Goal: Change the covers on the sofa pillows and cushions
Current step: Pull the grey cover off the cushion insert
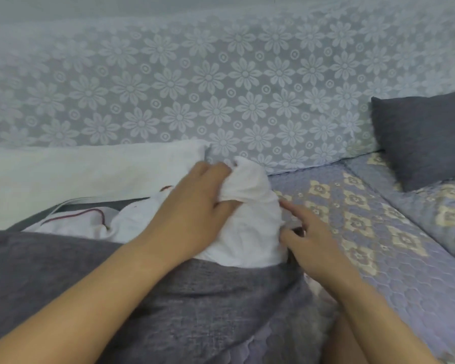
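Both forearms reach in from the lower edge over a dark grey cover lying nearest the camera. At the left hand, the grip is closed: fingers curl round a bunched corner of the white pillow, thumb beneath the fold. On the right hand, the grip is loosely spread, forefinger straight and touching the pillow's right side, the other fingers bent by the cover's edge. Creased and crumpled, the white pillow sticks out of the grey cover's mouth on the sofa seat. White cloth with red piping lies left. A grey cushion leans against the floral backrest.
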Demonstrator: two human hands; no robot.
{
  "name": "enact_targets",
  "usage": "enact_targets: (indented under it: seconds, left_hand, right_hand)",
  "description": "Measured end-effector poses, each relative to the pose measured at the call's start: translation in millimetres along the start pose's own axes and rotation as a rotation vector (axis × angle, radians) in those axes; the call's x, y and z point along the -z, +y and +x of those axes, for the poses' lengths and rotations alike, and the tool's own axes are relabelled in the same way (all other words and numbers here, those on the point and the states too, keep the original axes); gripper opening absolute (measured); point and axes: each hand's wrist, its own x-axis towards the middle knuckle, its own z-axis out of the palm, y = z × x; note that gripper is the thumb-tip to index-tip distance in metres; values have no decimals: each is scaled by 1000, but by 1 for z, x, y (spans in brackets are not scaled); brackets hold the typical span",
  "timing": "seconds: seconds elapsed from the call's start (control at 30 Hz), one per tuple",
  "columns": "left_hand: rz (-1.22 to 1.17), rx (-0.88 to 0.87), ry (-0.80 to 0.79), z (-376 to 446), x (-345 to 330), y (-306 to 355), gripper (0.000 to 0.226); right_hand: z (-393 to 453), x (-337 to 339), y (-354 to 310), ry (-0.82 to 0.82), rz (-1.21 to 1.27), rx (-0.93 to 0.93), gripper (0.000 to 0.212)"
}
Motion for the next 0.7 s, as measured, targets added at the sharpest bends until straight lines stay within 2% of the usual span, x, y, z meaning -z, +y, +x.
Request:
enact_targets:
  seconds: [0.07,0.1,0.17,0.2,0.27,0.33,0.37,0.43,0.5,0.53,0.57,0.63,0.7]
  left_hand:
    - [-68,-50,-126,-5,-9,17,35]
    - [-130,-44,-178,-6,-9,22,39]
    - [-190,32,-198,-8,2,17,45]
    - [-97,72,-163,-12,9,4,44]
    - [336,172,-54,-30,31,-30,38]
    - [682,385,76,-58,57,-65,44]
    - [728,532,119,-73,70,-77,44]
    - [642,837,126,-100,88,-91,42]
    - [514,935,130,-121,92,-97,42]
    - [469,913,179,-128,89,-98,38]
    - [443,878,253,-133,87,-99,31]
    - [437,803,398,-138,86,-101,26]
    - [429,765,452,-141,91,-101,31]
  right_hand:
    - [-6,0,-36,-43,221,133,58]
    - [-3,0,-46,-38,250,168,61]
    - [8,-3,-53,19,122,210,55]
    - [14,-5,-51,59,29,226,45]
    - [27,-5,-40,194,-89,187,26]
    - [40,0,-26,299,-249,82,17]
    - [42,2,-26,310,-377,27,16]
    - [44,-4,-38,346,-651,32,24]
    - [40,-28,-65,398,-791,231,36]
    - [34,-46,-87,352,-773,350,42]
    - [28,-68,-110,239,-717,459,46]
    - [18,-118,-149,-132,-615,628,50]
    - [13,-166,-173,-413,-627,753,47]
